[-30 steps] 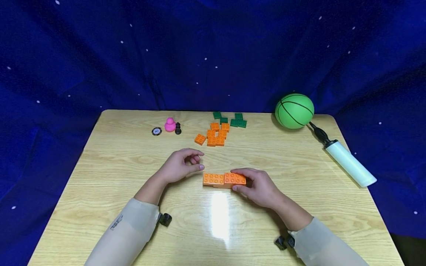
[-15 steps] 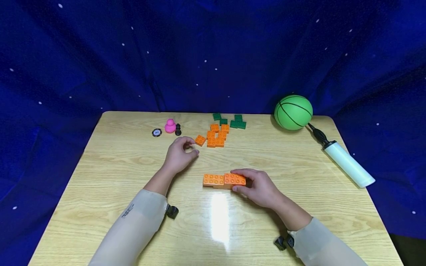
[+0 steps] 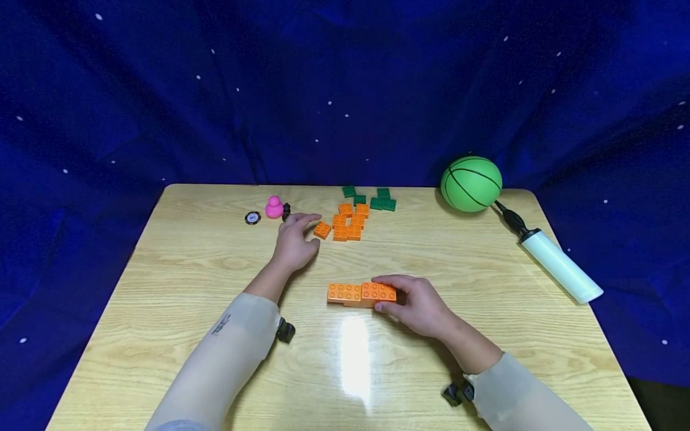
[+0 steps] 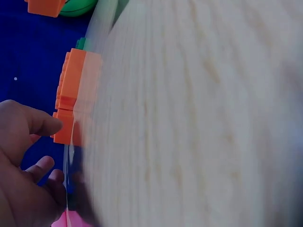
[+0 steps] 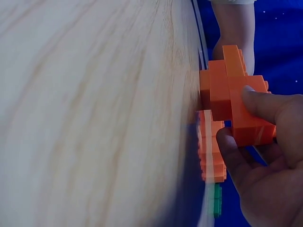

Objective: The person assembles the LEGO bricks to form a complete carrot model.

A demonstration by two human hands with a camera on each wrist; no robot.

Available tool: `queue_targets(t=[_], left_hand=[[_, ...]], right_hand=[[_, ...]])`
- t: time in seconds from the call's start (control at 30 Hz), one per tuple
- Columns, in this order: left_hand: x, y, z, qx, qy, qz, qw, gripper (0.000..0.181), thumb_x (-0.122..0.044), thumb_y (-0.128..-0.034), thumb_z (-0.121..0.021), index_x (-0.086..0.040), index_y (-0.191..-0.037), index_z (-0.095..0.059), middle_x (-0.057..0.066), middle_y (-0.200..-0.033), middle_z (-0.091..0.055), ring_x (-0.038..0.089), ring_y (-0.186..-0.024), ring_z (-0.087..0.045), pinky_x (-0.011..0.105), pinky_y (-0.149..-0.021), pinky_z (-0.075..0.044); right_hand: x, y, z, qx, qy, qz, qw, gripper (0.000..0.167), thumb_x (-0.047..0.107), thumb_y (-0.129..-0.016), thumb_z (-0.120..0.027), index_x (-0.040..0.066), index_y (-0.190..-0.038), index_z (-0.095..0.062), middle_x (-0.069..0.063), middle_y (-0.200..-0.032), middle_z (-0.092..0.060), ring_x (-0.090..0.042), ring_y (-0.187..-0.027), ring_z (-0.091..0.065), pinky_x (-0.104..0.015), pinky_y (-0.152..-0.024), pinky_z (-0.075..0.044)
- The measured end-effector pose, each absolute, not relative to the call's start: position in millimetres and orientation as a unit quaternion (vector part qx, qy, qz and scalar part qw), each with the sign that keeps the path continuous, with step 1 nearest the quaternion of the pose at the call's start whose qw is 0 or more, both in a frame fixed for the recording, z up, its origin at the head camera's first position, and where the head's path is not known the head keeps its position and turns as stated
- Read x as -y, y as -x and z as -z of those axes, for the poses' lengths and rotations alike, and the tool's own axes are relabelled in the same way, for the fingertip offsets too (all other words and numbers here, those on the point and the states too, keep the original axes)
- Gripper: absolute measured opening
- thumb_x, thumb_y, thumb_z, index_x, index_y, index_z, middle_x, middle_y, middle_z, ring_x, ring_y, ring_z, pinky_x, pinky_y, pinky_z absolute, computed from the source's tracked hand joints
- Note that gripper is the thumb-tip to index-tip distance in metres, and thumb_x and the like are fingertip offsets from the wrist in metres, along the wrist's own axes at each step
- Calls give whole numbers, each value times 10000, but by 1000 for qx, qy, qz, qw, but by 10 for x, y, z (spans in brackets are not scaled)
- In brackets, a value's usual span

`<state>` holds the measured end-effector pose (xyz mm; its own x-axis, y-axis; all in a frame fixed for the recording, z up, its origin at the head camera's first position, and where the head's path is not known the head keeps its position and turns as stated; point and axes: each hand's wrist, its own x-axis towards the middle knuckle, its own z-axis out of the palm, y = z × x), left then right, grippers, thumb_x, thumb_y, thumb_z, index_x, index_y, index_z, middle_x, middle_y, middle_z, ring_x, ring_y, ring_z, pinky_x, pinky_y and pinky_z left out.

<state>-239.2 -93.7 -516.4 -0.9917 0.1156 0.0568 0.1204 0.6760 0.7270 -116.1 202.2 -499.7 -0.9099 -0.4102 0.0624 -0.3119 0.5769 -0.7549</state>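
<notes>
My right hand [image 3: 417,304] grips the right end of a joined orange brick piece [image 3: 345,292] near the table's middle; in the right wrist view its thumb and fingers lie on opposite sides of the orange piece [image 5: 248,106]. Farther back, my left hand [image 3: 293,242] holds nothing, its thumb and fingers spread just left of a loose orange brick [image 3: 322,230]. The left wrist view has the left hand [image 4: 28,161] beside an orange brick [image 4: 63,126]; whether a fingertip touches it I cannot tell. Several other orange bricks [image 3: 340,233] lie to the right of the loose one.
Behind the orange bricks lie green bricks [image 3: 376,203]. A pink duck [image 3: 274,208], a black figure [image 3: 286,209] and a round chip [image 3: 253,218] are at the back left. At the right are a green ball [image 3: 471,184] and a pump [image 3: 560,265].
My left hand has moved away from the joined orange piece, back toward the loose orange brick, and its fingers have spread. My right hand keeps its hold on the joined piece.
</notes>
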Motion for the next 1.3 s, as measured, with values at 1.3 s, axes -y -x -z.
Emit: queue_targets(t=[1.3], left_hand=[[1005, 2398, 5173, 948, 32, 316, 8, 425, -232, -914, -691, -181, -1336, -695, 87, -1373, -658, 402, -1242, -551, 525, -1068, -397]], right_hand=[[-2013, 1165, 5000, -888, 203, 409, 61, 462, 221, -890, -850, 211, -1330, -709, 13, -1297, -705, -165, -1173, -651, -428, -971, -534]])
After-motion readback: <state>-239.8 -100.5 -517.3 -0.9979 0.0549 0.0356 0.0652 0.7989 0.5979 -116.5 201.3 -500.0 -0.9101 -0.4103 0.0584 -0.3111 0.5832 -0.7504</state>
